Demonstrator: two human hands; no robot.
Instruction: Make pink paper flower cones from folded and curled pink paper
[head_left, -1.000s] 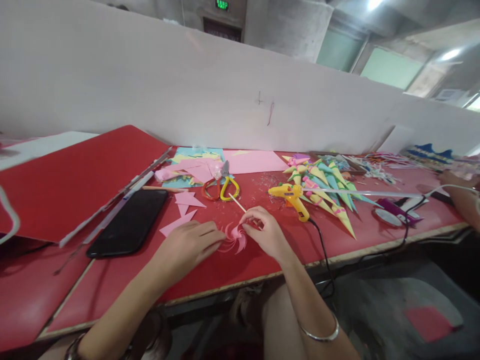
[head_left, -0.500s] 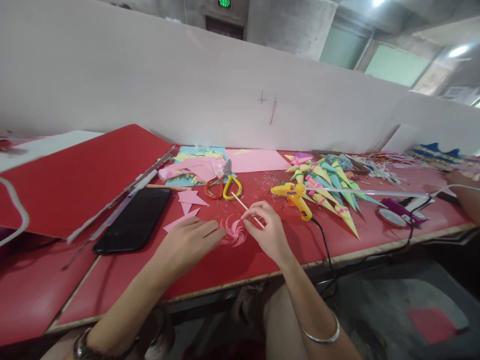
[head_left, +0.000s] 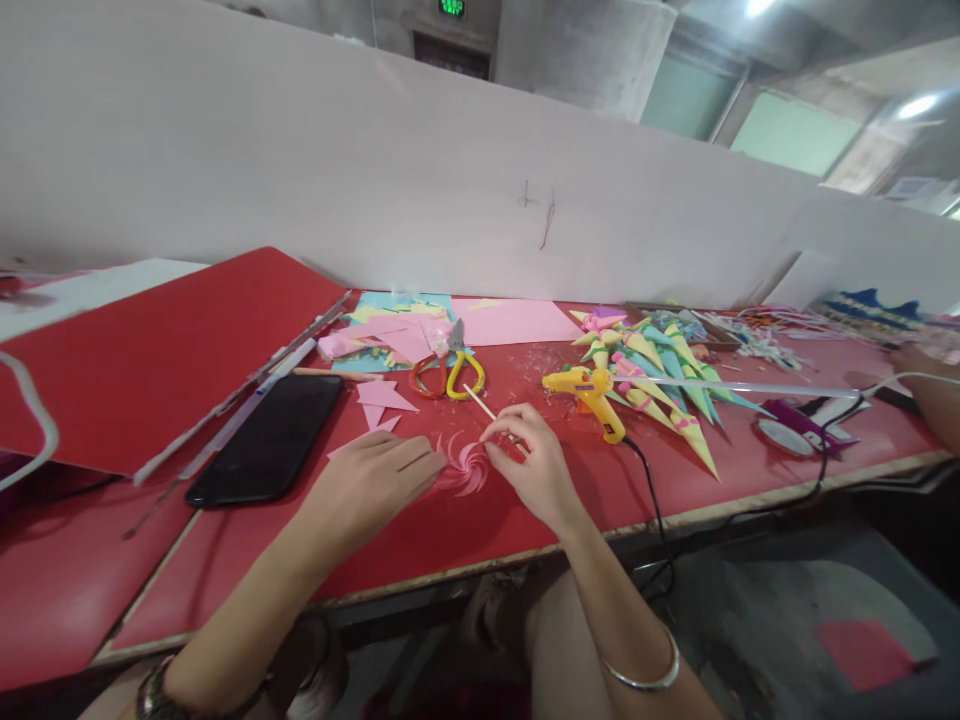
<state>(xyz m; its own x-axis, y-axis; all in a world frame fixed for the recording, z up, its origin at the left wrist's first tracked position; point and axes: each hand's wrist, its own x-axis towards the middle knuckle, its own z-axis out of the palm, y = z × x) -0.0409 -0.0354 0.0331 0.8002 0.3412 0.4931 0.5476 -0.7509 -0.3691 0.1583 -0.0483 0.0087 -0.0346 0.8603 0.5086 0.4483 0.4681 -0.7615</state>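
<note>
Pink swirl (head_left: 470,468); between both hands (head_left: 528,447).

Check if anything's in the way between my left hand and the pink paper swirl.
Nothing visible is. Your left hand is right at the swirl's left edge. Your right hand, with a thin stick, is on the other side, and the scissors lie beyond.

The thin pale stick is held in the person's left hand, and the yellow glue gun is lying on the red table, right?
Not quite: the thin pale stick is in the right hand, not the left hand, as the head view shows. The yellow glue gun is indeed lying on the red table.
</note>
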